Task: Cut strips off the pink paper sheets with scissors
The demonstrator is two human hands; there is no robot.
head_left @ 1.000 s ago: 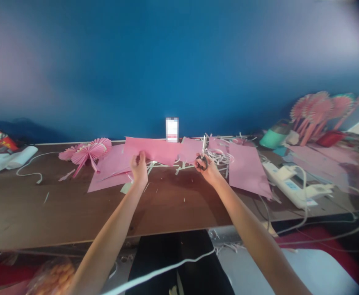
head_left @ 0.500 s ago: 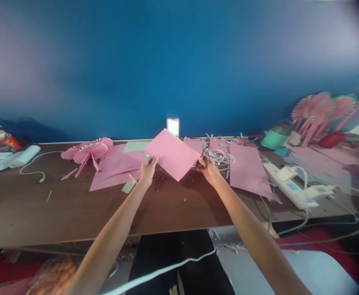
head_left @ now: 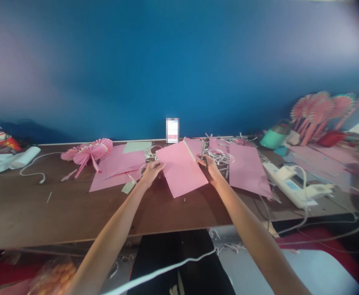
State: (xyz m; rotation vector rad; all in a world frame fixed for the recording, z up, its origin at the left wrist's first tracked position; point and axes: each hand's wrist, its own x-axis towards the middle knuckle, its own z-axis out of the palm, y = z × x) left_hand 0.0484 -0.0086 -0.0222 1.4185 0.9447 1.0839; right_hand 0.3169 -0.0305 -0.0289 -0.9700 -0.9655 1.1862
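Observation:
A sheet of pink paper (head_left: 182, 170) is held up in front of me, tilted, with a pale strip along its upper right edge. My left hand (head_left: 152, 171) pinches its left edge between thumb and fingers. In my right hand (head_left: 209, 167) is a pair of dark-handled scissors (head_left: 203, 159), blades pointing up close to the pale strip. Whether the blades touch the paper I cannot tell. Behind the scissors lie white paper strips (head_left: 220, 156) in a tangle.
Pink sheets lie left (head_left: 117, 170) and right (head_left: 248, 168) on the brown table (head_left: 83, 213). Folded pink paper fans (head_left: 91, 153) rest at left. At right are a white power strip (head_left: 285, 184) with cables, a green container (head_left: 273, 138) and more fans (head_left: 319, 108). A phone (head_left: 172, 130) stands behind.
The pink sheet has turned and come lower and nearer, so its pale-edged side now faces the scissors. My left hand has shifted right a little; the right hand still grips the scissors.

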